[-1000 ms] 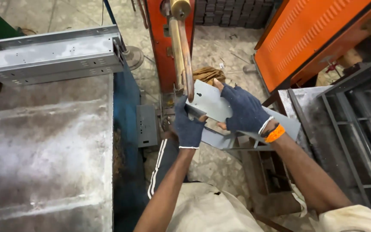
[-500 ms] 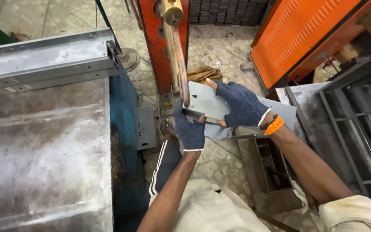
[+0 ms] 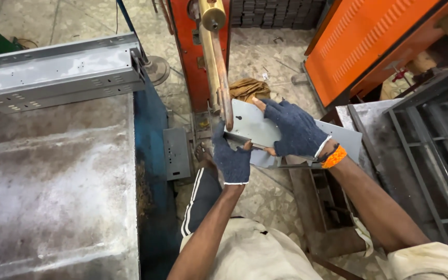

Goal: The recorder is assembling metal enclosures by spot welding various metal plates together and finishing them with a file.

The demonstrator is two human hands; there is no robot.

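Note:
A bent grey sheet-metal part (image 3: 250,122) is held under the copper arm (image 3: 218,67) of a red spot-welding machine (image 3: 198,57). My left hand (image 3: 230,155), in a dark blue fingerless glove, grips the part's near lower edge from below. My right hand (image 3: 294,129), gloved the same and with an orange wristband, lies flat on top of the part and clasps it. The copper arm's tip touches or nearly touches the part's left end.
A grey metal worktable (image 3: 53,186) fills the left, with a long perforated metal channel (image 3: 58,72) at its far edge. An orange machine cover (image 3: 369,41) stands at the back right. Dark metal frames (image 3: 421,150) lie at the right. A brown cloth (image 3: 247,88) lies on the floor.
Both hands and the metal part have stayed at the copper arm with only a slight shift. The camera view has moved a little.

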